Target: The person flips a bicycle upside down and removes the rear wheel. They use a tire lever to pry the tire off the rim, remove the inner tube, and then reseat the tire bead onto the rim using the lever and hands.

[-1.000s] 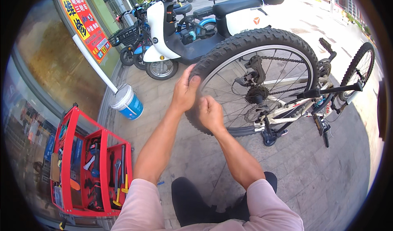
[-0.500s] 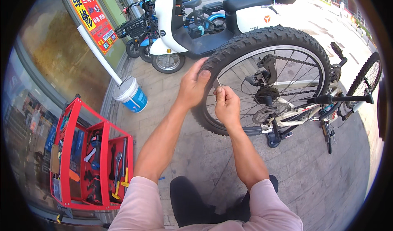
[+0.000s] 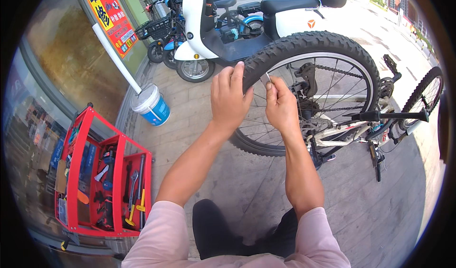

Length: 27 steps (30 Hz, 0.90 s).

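Observation:
In front of me a bicycle's rear wheel stands upright, its black knobby tire (image 3: 327,39) around a silver rim (image 3: 346,58). My left hand (image 3: 229,97) is closed over the tire at the wheel's near left, with fingers on the tread. Beside it, inside the rim's edge, my right hand (image 3: 282,105) pinches a short flat metal tire lever (image 3: 266,78). The lever's tip lies against the edge between tire and rim; how far it goes under the tire I cannot tell. Behind the spokes are the sprockets (image 3: 311,107) and the derailleur (image 3: 308,78).
The white bicycle frame (image 3: 330,134) and front wheel (image 3: 425,94) extend to the right. A red tool cart (image 3: 124,144) holding wrenches and hammers stands at left. A white and blue bucket (image 3: 154,107) with a pole is behind it. A white scooter (image 3: 190,30) is parked beyond the wheel.
My right hand and the lever have moved up and to the right along the rim. My left hand has shifted slightly and turned, its back now facing me, still on the tire.

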Each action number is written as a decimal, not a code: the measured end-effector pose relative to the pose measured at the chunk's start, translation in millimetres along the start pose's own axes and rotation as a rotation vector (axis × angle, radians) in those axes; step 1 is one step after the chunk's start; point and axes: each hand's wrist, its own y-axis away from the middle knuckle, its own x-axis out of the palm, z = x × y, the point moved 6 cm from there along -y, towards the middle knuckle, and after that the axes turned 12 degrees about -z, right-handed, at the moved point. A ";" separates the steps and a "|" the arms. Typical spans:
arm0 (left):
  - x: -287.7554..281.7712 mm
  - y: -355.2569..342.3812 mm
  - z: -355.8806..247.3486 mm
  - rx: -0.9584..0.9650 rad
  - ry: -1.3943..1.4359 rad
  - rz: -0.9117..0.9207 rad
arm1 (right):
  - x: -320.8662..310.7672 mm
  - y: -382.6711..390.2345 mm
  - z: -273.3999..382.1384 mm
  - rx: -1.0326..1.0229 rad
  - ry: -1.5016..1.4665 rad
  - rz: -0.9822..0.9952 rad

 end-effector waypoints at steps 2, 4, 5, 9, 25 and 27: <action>-6.3 -4.0 -1.6 0.002 -0.010 0.053 | 5.2 1.5 -0.8 -0.024 -0.027 0.036; -6.7 -5.0 -0.9 -0.022 -0.005 0.132 | 12.3 8.7 -6.6 0.004 -0.064 0.067; -5.8 -3.6 2.0 -0.067 -0.012 0.178 | 18.3 13.7 -10.7 0.040 -0.093 0.078; -4.4 13.7 11.3 -0.223 0.001 0.303 | 36.4 35.1 -22.6 0.073 -0.090 0.000; -2.0 29.8 29.7 -0.328 0.024 0.356 | 23.2 58.5 -29.1 0.278 -0.088 -0.131; -1.8 34.8 34.8 -0.373 0.051 0.364 | 24.5 58.7 -29.7 0.211 -0.047 -0.118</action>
